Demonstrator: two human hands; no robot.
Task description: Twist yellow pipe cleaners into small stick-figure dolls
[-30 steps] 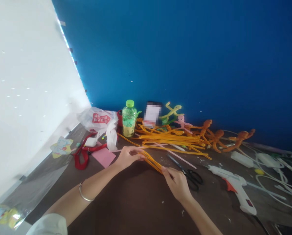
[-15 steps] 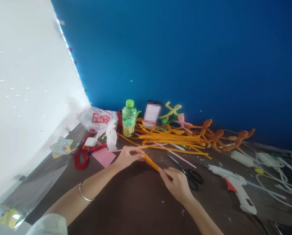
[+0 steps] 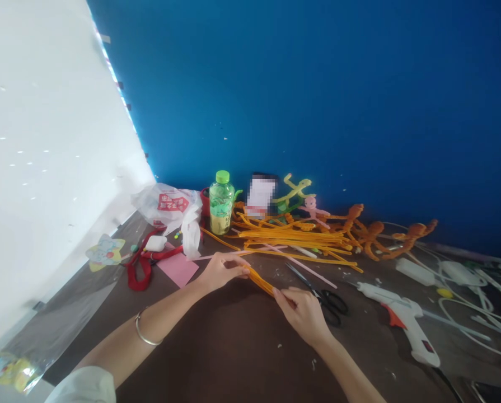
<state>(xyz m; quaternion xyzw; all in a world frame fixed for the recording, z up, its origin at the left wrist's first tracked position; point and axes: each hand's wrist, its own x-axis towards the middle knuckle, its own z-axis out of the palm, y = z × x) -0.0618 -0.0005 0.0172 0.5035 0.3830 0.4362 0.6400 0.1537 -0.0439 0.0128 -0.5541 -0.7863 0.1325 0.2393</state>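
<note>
A: In the head view, where are the orange stems (image 3: 260, 281)?

B: Between the two hands, in front of the person, over the bare part of the counter (image 3: 233, 350). I can't tell whether they touch it.

A: What is the left hand (image 3: 221, 272) doing?

B: Pinching the far end, thumb against fingers. The right hand (image 3: 301, 313) grips the near end, thumb on top and the other fingers curled under.

A: So how does the long axis run?

B: Slantwise, from the left hand down toward the right hand and closer to the body. The stems lie to the right of the left hand, and ahead and to the left of the right. Neither hand is clearly nearer; each has an end.

A: What's around them?

B: The pile (image 3: 294, 239) of loose stems lies just beyond, running more crosswise. The scissors (image 3: 316, 293) are just beside the right hand, blades pointing away, and the glue gun (image 3: 408, 318) lies farther right.
</note>
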